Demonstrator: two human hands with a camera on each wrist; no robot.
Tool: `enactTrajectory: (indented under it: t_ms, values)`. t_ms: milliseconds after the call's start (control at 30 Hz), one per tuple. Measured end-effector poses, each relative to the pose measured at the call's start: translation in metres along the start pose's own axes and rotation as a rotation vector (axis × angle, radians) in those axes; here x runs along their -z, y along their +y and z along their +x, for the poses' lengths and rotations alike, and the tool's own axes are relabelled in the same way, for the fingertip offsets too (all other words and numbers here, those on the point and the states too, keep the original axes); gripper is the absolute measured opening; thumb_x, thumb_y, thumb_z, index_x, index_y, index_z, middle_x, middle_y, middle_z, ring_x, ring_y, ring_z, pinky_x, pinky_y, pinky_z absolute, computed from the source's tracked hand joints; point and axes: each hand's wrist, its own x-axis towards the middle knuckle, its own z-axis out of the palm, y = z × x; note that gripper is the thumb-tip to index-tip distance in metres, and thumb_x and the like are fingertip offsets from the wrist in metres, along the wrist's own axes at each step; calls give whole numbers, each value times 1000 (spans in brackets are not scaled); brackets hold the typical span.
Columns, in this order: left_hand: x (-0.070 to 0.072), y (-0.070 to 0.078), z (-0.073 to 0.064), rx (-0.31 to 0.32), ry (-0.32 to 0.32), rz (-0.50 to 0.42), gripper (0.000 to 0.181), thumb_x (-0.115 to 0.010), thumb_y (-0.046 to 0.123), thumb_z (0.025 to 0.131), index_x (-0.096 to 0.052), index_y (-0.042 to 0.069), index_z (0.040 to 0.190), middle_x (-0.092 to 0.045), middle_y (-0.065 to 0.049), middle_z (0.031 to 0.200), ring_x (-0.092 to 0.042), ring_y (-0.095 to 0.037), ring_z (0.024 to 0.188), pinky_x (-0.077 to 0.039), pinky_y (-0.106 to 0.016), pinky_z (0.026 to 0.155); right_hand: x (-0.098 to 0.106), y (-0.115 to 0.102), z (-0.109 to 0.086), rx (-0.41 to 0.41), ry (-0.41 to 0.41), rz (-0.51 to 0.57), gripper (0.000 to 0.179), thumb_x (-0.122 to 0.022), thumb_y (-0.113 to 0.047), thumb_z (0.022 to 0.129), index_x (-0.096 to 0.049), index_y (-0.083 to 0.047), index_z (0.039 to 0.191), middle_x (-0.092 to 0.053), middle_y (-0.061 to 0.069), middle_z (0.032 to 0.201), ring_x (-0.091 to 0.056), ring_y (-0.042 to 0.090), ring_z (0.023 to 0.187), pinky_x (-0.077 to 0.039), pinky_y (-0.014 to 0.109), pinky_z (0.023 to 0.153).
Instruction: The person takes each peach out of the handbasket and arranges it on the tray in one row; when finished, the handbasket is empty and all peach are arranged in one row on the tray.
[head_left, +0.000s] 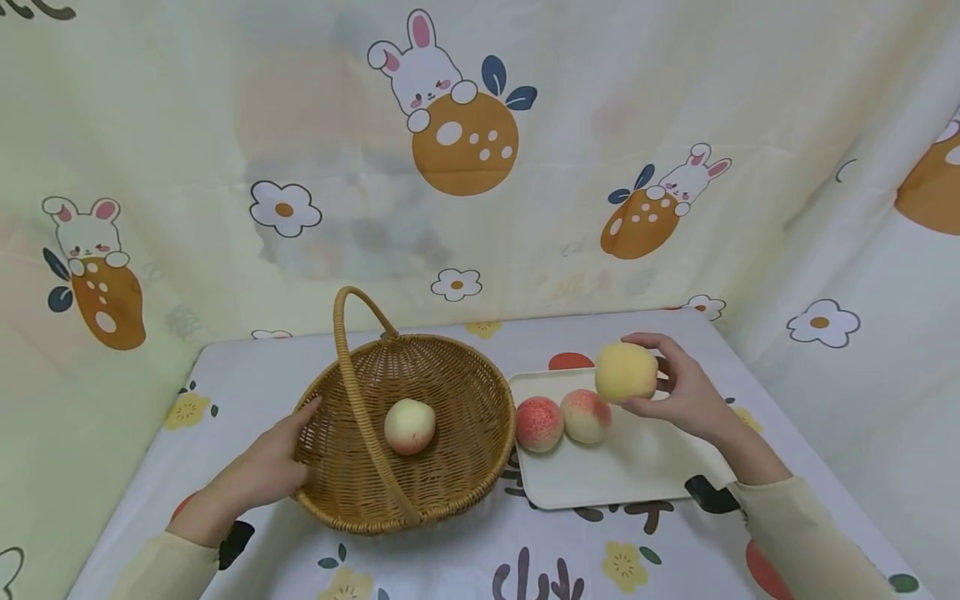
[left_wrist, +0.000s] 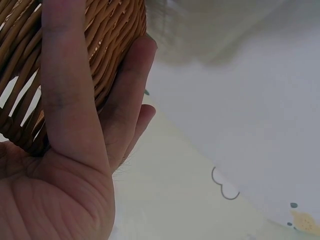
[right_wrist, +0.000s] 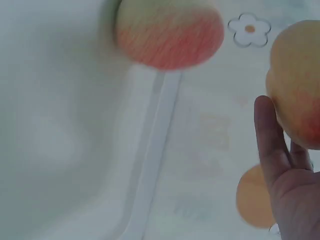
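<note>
In the head view a brown wicker basket [head_left: 465,400] with an arched handle stands left of centre. One pale peach [head_left: 410,427] with a pink underside lies inside it. My left hand [head_left: 262,467] grips the basket's left rim; the left wrist view shows fingers [left_wrist: 75,85] along the woven outer wall. Over the tray, my right hand [head_left: 690,396] holds a yellowish peach [head_left: 625,373] between thumb and fingers. The right wrist view shows a red patch on this peach [right_wrist: 300,75]. Below and left of it, a red peach [head_left: 539,424] and a pink-and-cream peach [head_left: 587,416] sit side by side.
A shallow white tray [head_left: 637,471] lies to the right of the basket, its left end close to the basket's rim. Both stand on a table with a patterned white cloth [head_left: 450,558]. A printed curtain [head_left: 562,208] hangs behind the table and along its sides.
</note>
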Motion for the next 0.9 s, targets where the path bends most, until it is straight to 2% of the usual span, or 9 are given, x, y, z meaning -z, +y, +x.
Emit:
enactTrajectory:
  t_ms: [133,267,400,533,633,900]
  values:
    - [0,0,-1,-12,2,11,96,-62,-14,71,-18,-9,157,-23,-40,155,-35,-61,133,-52,-62,89,12,14,-7,-37,-18,-121,79,-85,0,74,-49,-9,143,-53,5,134,-58,15,102,-51,23,84]
    - [1,0,-1,-17,2,16,96,-61,-13,71,-18,-9,157,-23,-40,155,-34,-61,134,-50,-63,91,22,30,-12,-112,-86,-207,77,-87,-8,75,-51,-13,142,-57,7,131,-59,23,100,-52,31,79]
    - [0,0,-1,-6,1,14,96,-61,-13,72,-18,-8,157,-23,-40,155,-34,-61,134,-50,-63,91,26,45,-18,-191,-174,-238,77,-87,-12,73,-51,-13,141,-58,10,127,-55,28,100,-52,35,75]
    - [0,-1,0,-1,-1,19,96,-62,-13,72,-18,-8,157,-23,-39,156,-33,-60,135,-50,-63,91,23,58,-22,-248,-243,-273,79,-86,-12,72,-50,-10,142,-58,11,124,-57,25,95,-53,33,72]
    - [-1,-1,0,-2,0,17,96,-62,-13,72,-18,-8,157,-23,-39,156,-34,-60,134,-51,-62,90,21,62,-22,-277,-259,-279,79,-85,-12,72,-50,-11,143,-58,12,123,-60,24,87,-52,33,71]
    - [-1,0,1,28,2,5,97,-64,-12,74,-17,-7,158,-22,-39,156,-39,-62,131,-55,-59,84,13,57,-17,-289,-293,-267,79,-86,-15,71,-52,-14,142,-58,12,125,-62,23,85,-52,37,76]
